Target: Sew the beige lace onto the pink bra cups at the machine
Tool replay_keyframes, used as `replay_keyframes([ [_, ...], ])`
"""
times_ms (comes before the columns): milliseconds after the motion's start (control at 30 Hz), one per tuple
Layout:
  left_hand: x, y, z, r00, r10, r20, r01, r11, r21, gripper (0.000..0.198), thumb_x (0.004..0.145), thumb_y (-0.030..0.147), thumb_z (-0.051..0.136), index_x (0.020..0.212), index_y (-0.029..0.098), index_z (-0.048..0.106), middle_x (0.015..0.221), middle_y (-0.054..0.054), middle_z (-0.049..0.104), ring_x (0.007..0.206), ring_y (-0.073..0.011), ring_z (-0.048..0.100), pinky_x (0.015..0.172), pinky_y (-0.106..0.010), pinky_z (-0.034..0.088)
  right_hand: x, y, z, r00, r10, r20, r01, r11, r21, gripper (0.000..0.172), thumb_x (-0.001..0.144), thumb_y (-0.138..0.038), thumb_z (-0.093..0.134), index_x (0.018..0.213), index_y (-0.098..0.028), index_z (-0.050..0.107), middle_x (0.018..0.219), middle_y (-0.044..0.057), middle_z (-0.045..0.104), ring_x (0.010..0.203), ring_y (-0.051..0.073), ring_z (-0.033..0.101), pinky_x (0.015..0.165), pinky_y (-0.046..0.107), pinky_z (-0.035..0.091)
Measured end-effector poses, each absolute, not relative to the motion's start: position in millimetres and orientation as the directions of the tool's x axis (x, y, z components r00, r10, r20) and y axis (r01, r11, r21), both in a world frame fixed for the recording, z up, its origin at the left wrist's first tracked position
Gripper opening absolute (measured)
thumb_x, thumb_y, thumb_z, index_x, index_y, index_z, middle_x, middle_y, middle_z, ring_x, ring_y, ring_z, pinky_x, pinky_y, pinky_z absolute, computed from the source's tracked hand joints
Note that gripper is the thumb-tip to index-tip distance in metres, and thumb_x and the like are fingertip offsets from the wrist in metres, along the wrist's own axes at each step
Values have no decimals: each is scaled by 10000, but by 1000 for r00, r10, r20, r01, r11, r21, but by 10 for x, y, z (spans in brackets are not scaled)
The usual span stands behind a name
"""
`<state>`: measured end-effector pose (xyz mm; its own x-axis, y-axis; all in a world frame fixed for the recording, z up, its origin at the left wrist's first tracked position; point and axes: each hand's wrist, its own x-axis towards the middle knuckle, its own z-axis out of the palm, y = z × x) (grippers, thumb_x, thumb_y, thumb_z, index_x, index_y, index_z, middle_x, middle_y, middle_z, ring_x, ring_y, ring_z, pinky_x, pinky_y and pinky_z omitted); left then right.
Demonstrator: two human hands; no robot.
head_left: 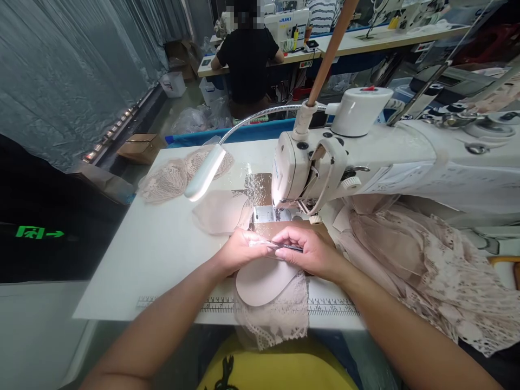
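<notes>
My left hand is closed, pinching the edge of a pale pink fabric piece in front of the sewing machine's needle area. Close beside it my right hand is closed around a slim dark tool, perhaps tweezers or snips; its tip lies at the left fingertips. Below both hands hangs a smooth, rounded pale pink cup, with lace fabric beneath it draping over the table's front edge. Just beyond my left hand, another pale cup-shaped piece lies by the needle plate.
A white sewing machine stands over the table. Its lamp reaches over lace pieces at the back left. Lace fabric is heaped at right. A printed ruler runs along the front. A person sits ahead.
</notes>
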<state>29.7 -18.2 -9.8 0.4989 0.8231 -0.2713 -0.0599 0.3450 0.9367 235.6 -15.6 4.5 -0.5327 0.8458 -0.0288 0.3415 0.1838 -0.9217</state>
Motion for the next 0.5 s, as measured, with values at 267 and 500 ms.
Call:
replay_keyframes([
  [267,312,-161,-82,509,819,-266,41,285,958,314,751,394,713,893,116,750,874,-102,733,830,-202,665,747,-288,515,2346,-123,-44,-442,897,-19,295,126,-947,177,828,-349,585,844,-187,654,791,31,668,726,165,619,642,287,482],
  [500,-14,-262,316,360,925,-121,595,-127,794,397,810,471,613,1042,164,708,845,-54,715,761,-193,645,655,-254,489,2428,-142,-122,-296,953,63,413,187,-891,309,816,-414,589,1040,-201,579,905,52,674,800,194,647,697,309,508],
])
